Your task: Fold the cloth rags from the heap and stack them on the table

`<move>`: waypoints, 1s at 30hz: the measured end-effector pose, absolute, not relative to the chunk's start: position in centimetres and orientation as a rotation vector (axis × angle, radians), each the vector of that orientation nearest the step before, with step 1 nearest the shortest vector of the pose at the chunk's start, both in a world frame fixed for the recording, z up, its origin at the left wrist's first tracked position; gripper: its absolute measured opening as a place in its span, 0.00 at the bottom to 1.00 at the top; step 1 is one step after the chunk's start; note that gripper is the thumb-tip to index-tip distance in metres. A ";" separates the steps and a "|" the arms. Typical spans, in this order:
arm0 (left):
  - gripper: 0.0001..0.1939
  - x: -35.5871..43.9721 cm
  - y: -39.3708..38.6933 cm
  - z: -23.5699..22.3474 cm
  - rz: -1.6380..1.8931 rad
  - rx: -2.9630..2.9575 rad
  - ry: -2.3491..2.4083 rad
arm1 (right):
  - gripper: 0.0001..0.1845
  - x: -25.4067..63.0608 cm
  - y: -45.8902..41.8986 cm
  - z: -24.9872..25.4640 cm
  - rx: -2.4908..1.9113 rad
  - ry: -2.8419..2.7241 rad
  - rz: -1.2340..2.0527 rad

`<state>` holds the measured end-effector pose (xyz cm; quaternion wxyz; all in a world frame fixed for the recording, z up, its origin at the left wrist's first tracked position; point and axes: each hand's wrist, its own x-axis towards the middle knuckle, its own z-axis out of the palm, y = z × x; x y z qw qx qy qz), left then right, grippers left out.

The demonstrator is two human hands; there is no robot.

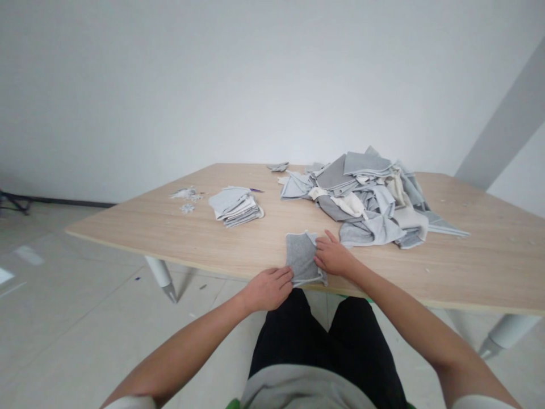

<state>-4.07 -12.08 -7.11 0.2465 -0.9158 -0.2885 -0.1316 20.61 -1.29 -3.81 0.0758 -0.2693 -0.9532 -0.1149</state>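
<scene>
A small grey cloth (301,255) lies folded at the near edge of the wooden table (170,227). My left hand (269,288) grips the cloth's lower left edge with curled fingers. On the cloth's right side rests my right hand (334,255), fingers bent and pressing on its edge. A neat stack of folded grey and white cloths (235,206) sits further back to the left. A loose heap of grey and cream cloths (370,196) spreads behind my right hand.
Small fabric scraps (187,196) lie left of the stack, and one grey scrap (279,166) lies near the far edge. A white wall rises behind the table. White table legs (160,272) stand on a pale tiled floor.
</scene>
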 end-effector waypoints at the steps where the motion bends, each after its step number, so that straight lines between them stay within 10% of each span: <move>1: 0.09 -4.0 -12.1 -7.1 -0.355 -2.498 -0.788 | 0.16 20.6 -1.0 -3.8 -0.791 -2.860 -0.343; 17: 0.13 -3.5 -12.9 -6.2 -0.471 -2.650 -0.888 | 0.17 22.1 -1.7 -4.5 -0.952 -2.776 -0.144; 30: 0.30 -1.0 -2.9 -2.8 -0.620 -2.117 -2.625 | 0.29 18.8 -0.4 -4.2 -1.891 -2.264 0.147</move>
